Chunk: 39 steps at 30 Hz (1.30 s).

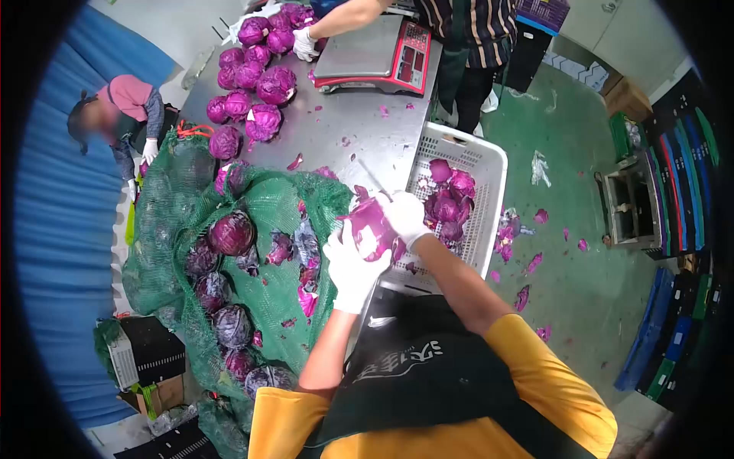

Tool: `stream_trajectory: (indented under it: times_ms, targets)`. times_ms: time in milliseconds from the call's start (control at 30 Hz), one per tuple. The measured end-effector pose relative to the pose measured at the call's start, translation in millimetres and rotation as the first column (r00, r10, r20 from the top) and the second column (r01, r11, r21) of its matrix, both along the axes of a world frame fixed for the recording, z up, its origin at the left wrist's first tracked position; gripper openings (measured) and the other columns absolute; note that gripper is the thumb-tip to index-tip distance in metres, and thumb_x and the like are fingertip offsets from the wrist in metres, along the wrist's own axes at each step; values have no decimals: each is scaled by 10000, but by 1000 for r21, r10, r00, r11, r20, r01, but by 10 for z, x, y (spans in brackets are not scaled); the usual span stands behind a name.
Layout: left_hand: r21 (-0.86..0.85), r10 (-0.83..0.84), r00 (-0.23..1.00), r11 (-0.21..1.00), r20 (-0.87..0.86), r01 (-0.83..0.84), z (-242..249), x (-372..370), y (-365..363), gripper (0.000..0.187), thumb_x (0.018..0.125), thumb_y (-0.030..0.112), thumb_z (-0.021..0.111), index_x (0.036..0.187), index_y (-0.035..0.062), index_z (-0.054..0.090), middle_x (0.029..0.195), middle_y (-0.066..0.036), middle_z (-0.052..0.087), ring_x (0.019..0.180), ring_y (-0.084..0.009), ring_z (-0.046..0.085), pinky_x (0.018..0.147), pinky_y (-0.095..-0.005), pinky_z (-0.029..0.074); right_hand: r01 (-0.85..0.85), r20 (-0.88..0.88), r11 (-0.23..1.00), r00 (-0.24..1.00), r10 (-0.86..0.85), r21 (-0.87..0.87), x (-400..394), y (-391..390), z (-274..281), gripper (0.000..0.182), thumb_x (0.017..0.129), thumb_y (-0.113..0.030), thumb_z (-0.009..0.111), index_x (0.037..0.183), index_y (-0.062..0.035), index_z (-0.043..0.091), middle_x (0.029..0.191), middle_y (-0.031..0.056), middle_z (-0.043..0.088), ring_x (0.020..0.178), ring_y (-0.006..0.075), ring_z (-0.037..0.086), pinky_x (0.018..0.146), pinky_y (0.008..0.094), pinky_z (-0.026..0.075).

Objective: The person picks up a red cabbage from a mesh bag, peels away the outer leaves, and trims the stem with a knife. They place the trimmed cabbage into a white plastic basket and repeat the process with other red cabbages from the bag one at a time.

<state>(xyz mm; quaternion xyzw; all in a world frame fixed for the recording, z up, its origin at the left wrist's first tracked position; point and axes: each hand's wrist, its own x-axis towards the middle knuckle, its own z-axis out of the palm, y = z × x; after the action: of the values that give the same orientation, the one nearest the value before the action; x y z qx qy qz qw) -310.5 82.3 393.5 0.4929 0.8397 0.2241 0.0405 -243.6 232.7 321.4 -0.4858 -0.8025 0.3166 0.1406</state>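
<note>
In front of my chest, a red cabbage with pale patches on its side rests in my left hand, whose gloved fingers wrap it from below and the left. My right hand, also in a white glove, is closed at the cabbage's upper right. From it a thin knife blade points up and left; the handle is hidden in the fist. Loose purple leaf bits stick up at the cabbage's top. Below and left, a green mesh sack lies open with several dark cabbages in it.
A white crate holding purple leaves stands right of the steel table. Peeled cabbages and a red scale are at the back. One co-worker's gloved hand touches cabbages; another person bends at left. Leaf scraps litter the floor.
</note>
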Motion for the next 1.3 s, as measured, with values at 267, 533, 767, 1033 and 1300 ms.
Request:
stream_trajectory:
  times_ms: [267, 533, 767, 1033, 1300]
  targets:
    - [-142, -57, 980, 986, 193, 86, 145, -347, -333, 945, 554, 431, 823, 1265, -32, 406, 1176, -218, 473, 1152, -355, 449, 940, -430, 417, -134, 64, 974, 987, 148, -181, 79, -103, 445, 534, 793, -498, 610, 1159, -110, 586, 1077, 161, 644, 984, 302, 627, 830, 392, 496]
    - [-190, -54, 964, 976, 260, 106, 12, -386, -413, 1120, 535, 480, 843, 1385, -6, 301, 1298, -236, 419, 1229, -375, 417, 1025, -431, 375, 55, 44, 985, 998, -48, -165, 97, -95, 79, 429, 729, -390, 706, 1033, -90, 669, 913, 146, 678, 833, 282, 660, 767, 363, 513]
    - [208, -76, 715, 973, 695, -98, -408, -702, -655, 940, 596, 157, 867, 1360, 5, 339, 1220, -138, 524, 1127, -260, 522, 994, -352, 427, 271, 90, 956, 956, -281, 109, 841, 385, -188, 699, 675, -320, 765, 1251, -10, 518, 1150, 194, 568, 1039, 328, 571, 881, 377, 474]
    - [93, -15, 125, 752, 992, -652, -310, 29, -141, 626, 729, 54, 768, 1234, 19, 400, 1229, -146, 472, 1090, -237, 511, 913, -385, 479, 104, -444, 948, 895, 43, 301, 201, -576, 504, 894, 639, -438, 785, 1336, -2, 433, 1207, 203, 550, 972, 324, 611, 830, 361, 511]
    - [76, -82, 752, 996, 654, 43, -26, -318, 41, 819, 665, 261, 824, 1275, -81, 400, 1181, -202, 509, 1089, -271, 529, 927, -361, 442, 105, -503, 956, 863, 48, 273, 83, -561, 154, 651, 735, -380, 727, 1256, -35, 544, 1109, 215, 609, 946, 330, 632, 777, 375, 523]
